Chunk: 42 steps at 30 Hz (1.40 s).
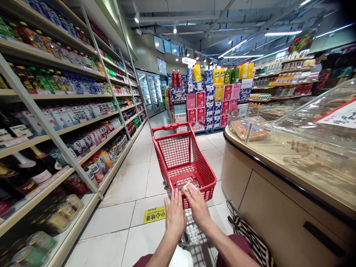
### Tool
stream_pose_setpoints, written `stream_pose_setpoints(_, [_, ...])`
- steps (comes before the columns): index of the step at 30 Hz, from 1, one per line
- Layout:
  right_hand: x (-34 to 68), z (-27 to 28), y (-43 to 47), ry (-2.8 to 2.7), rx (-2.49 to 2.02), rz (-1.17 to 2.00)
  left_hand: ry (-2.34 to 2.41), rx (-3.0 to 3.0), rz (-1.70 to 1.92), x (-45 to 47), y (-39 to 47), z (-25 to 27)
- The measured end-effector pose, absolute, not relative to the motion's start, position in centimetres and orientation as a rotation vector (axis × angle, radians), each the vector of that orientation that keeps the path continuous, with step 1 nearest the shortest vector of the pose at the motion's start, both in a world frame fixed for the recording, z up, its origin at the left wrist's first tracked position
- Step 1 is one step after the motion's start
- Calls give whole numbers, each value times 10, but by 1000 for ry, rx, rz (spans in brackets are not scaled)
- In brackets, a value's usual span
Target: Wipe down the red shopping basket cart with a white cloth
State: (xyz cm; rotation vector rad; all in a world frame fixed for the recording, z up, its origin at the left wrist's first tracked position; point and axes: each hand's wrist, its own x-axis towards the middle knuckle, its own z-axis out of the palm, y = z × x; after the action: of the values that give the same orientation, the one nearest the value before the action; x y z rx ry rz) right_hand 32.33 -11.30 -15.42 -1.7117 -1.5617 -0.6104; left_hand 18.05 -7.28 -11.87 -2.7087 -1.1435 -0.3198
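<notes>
A red plastic shopping cart [175, 159] stands just in front of me. Its basket holds no goods, and the handle bar is at its far end. At the near rim is my left hand [175, 215], palm down with fingers stretched out; whether it touches the rim I cannot tell. Beside it, my right hand [197, 203] reaches over the same rim, fingers bent over a small crumpled white tissue [187, 186]. Part of the tissue is hidden under the fingers.
Drink shelves [66, 96] line the left side. A bakery display counter [258, 178] curves along the right, with a striped bag [250, 235] at its foot. Stacked drink cartons [200, 105] stand ahead. A yellow wet-floor sticker [154, 214] marks the tiles.
</notes>
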Motion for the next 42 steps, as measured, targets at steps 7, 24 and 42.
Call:
stream_pose_setpoints(7, [343,-149,-116,-1273,-1891,-613,-1129,-2717,-315,183,-77,-120])
stream_pose_setpoints(24, [339,-150,-124,-1551,-1857,-603,-1088,-2711,-373,181,-77,-120])
stream_pose_setpoints(42, [325,-141,-120,-1517,-1961,-623,-1082,-2691,-405,181,-76,-119])
